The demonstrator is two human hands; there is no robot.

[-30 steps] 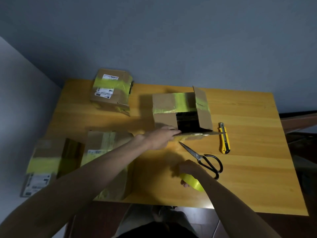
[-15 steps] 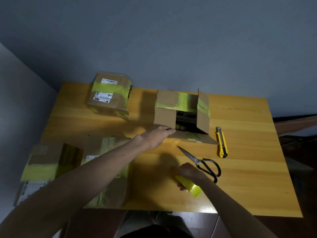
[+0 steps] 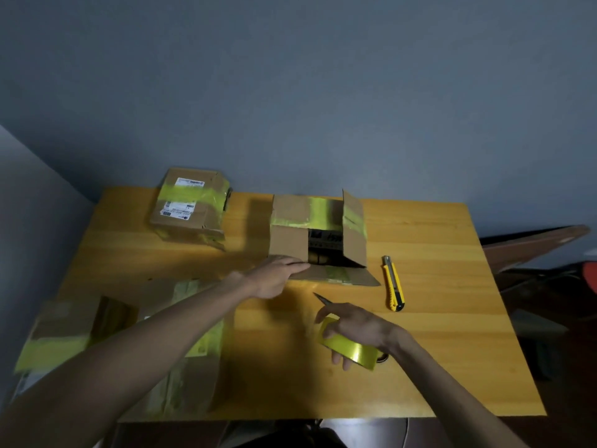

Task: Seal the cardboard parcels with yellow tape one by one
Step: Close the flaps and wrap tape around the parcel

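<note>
Both arms show bare from the lower edge of view to the wrists, the left grip (image 3: 274,279) and the right grip (image 3: 358,328) are bare hands, and a dark garment (image 3: 290,439), dimly seen, covers the lap.

One head-worn camera looks forward and down over the table (image 3: 452,334).

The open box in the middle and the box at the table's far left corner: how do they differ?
The middle box is open, flaps standing up; the far-left box is closed, a yellow tape band across its top. The far-left box bears white labels; the middle box shows none. The left hand touches the middle box; nothing touches the far-left box. Both are brown cardboard with yellow tape on them.
</note>
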